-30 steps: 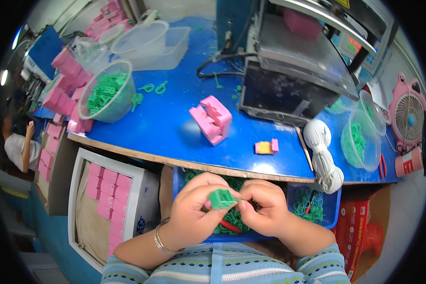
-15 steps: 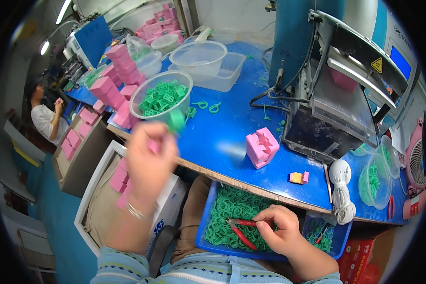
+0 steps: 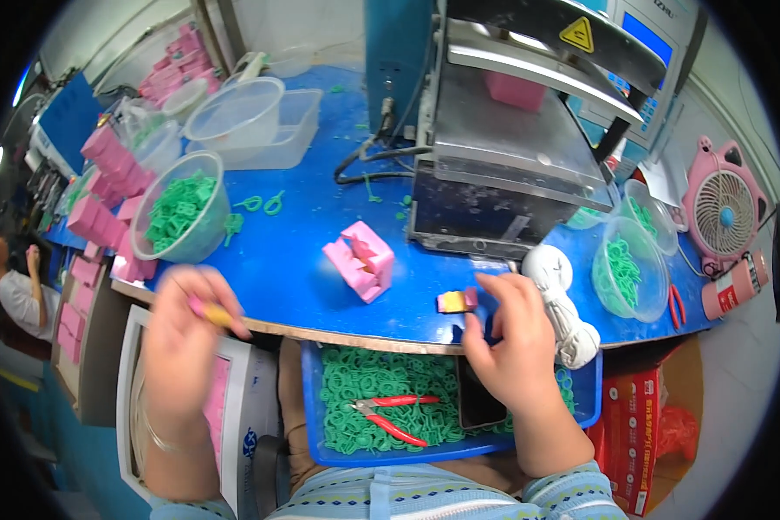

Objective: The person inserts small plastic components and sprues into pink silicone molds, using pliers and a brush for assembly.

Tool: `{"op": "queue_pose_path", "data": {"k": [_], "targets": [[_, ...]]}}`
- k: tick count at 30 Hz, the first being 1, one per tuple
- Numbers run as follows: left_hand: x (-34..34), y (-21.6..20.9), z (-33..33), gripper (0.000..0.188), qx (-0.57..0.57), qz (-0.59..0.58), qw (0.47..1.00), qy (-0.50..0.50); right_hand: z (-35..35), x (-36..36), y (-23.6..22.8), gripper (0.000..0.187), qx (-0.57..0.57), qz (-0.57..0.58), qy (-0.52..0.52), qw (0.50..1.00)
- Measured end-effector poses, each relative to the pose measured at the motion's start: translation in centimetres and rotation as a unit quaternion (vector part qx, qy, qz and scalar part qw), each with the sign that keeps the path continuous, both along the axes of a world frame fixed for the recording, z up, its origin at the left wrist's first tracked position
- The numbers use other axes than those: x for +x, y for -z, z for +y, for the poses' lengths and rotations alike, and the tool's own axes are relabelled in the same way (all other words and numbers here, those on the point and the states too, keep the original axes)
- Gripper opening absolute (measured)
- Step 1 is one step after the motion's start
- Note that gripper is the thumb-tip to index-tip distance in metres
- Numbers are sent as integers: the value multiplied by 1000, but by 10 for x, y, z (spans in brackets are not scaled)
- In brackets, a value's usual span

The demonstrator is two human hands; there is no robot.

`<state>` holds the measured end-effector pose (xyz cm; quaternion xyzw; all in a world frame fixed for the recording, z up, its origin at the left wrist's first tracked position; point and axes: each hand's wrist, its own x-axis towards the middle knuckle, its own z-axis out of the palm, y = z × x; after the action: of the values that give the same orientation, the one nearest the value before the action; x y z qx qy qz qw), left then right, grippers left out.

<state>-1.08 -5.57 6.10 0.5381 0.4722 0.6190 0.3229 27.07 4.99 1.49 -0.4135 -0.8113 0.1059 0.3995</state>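
Two hands showed by the glossy blue tabletop (image 3: pixel 277 264): at eight o'clock, the left hand (image 3: pixel 182 338) pinched a blurred pink-and-yellow stick (image 3: pixel 214 313); at four, the right hand (image 3: pixel 518 347) had fingers spread beside a small pink-and-yellow block (image 3: pixel 453 302). A press (image 3: pixel 511 139) stood at one, a pink fan (image 3: pixel 726 212) at three.

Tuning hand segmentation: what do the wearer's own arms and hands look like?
Left hand and right hand: ungloved. Light-blue fabric sleeves with small dark motifs leave forearms bare. Left wrist: thin, silvery, blurred bangle; right: none visible.
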Motion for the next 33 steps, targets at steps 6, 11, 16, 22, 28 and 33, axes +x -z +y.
{"op": "queue_pose_path", "data": {"k": [6, 11, 16, 22, 28, 33], "targets": [[80, 42, -18, 30, -232, -265, 933, 77, 3, 0, 1, 35, -9, -64, -41, 997], [95, 53, -7, 29, -241, -375, 886, 130, -10, -4, 2, 30, -95, 148, -209, 962], [96, 65, -7, 29, -149, -376, 905, 132, -23, -12, 8, 36, -105, 174, -308, 930], [100, 61, -7, 30, -122, -356, 920, 110, -28, -15, 12, 39, -79, 172, -289, 939], [97, 59, -6, 31, -129, -309, 933, 127, -33, -12, 21, 25, -387, 338, -299, 804], [100, 60, -7, 32, -46, -217, 965, 139, -30, -10, 15, 20, -539, 369, -350, 672]]}}
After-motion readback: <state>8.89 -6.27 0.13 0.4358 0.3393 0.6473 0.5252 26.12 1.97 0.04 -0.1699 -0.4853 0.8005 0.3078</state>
